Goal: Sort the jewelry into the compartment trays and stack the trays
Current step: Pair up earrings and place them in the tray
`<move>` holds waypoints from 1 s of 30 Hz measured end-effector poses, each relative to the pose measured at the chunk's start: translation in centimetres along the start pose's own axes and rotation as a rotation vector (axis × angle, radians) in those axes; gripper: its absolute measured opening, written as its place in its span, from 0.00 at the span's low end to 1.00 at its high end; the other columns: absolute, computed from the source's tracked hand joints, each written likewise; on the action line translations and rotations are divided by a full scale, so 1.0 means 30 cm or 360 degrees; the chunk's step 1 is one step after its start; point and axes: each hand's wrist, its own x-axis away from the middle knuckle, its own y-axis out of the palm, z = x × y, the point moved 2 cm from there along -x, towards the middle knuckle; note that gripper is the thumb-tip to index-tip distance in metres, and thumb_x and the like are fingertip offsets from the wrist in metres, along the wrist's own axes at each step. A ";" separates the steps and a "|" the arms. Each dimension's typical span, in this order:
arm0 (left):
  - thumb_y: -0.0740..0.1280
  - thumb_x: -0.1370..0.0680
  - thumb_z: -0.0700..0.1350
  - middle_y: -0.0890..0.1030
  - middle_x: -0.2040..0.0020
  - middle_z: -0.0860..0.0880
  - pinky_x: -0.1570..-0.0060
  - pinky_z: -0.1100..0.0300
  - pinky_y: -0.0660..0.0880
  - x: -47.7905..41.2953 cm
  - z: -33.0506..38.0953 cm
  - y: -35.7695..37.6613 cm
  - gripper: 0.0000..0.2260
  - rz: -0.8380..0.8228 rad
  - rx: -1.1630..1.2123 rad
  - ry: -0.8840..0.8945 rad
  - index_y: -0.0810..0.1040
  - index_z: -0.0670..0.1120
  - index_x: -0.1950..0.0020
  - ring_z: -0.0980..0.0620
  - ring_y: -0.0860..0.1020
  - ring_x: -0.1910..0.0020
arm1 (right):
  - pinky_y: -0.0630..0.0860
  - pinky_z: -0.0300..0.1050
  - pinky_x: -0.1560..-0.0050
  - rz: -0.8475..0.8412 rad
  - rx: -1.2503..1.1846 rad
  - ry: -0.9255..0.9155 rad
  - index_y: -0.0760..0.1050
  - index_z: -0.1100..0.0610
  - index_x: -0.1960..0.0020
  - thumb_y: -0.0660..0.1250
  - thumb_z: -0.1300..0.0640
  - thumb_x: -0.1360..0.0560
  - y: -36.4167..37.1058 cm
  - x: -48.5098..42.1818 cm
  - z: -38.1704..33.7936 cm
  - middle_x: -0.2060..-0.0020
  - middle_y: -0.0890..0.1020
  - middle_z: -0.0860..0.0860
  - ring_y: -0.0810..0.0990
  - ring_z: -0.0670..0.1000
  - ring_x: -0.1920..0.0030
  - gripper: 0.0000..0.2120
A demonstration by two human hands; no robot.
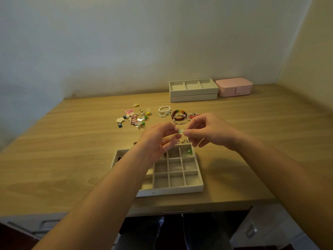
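A cream compartment tray [173,191] lies near the table's front edge; a few far cells hold small pieces. Above its far edge, my left hand [158,139] and my right hand [210,132] pinch one small pale green jewelry piece [180,131] between their fingertips. Beyond them lie beaded bracelets [177,114] and a scatter of small charms and earrings [134,117]. A thin chain [185,141] lies just behind the tray. Two more cream trays [193,97] stand stacked at the back.
A pink closed jewelry box [234,86] sits right of the stacked trays against the wall. The wooden table [63,150] stands in a corner, with walls behind and to the right. Drawer handles show below the front edge.
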 end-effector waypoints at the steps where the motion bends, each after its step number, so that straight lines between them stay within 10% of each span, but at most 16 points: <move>1: 0.70 0.23 0.37 0.84 0.54 0.39 0.66 0.62 0.82 -0.002 0.001 -0.007 0.05 0.0006 -0.0005 0.0015 0.79 0.37 0.49 0.47 0.84 0.61 | 0.84 0.45 0.60 -0.0021 0.0048 0.0006 0.82 0.58 0.50 0.74 0.54 0.24 0.000 -0.001 0.004 0.62 0.86 0.52 0.86 0.50 0.62 0.08; 8: 0.72 0.24 0.35 0.85 0.54 0.37 0.65 0.64 0.81 -0.008 -0.001 -0.027 0.07 -0.0041 -0.0225 0.0121 0.81 0.36 0.47 0.46 0.85 0.56 | 0.82 0.40 0.63 -0.0094 0.0186 0.0055 0.83 0.56 0.51 0.74 0.53 0.23 0.000 -0.003 0.030 0.59 0.84 0.52 0.83 0.47 0.63 0.06; 21: 0.76 0.26 0.43 0.84 0.60 0.52 0.58 0.59 0.80 -0.054 -0.024 0.006 0.05 0.0048 -0.1745 0.0733 0.82 0.51 0.57 0.55 0.82 0.60 | 0.74 0.36 0.56 -0.0309 0.1105 -0.0060 0.84 0.47 0.42 0.67 0.55 0.19 0.030 0.001 0.011 0.57 0.81 0.40 0.79 0.41 0.56 0.10; 30: 0.78 0.29 0.44 0.83 0.61 0.52 0.57 0.56 0.80 -0.059 -0.029 0.006 0.06 -0.0011 -0.1930 0.0910 0.83 0.52 0.57 0.55 0.81 0.61 | 0.74 0.40 0.59 -0.0260 0.1199 -0.0120 0.84 0.47 0.51 0.74 0.51 0.23 0.040 -0.003 0.003 0.58 0.81 0.43 0.78 0.43 0.57 0.02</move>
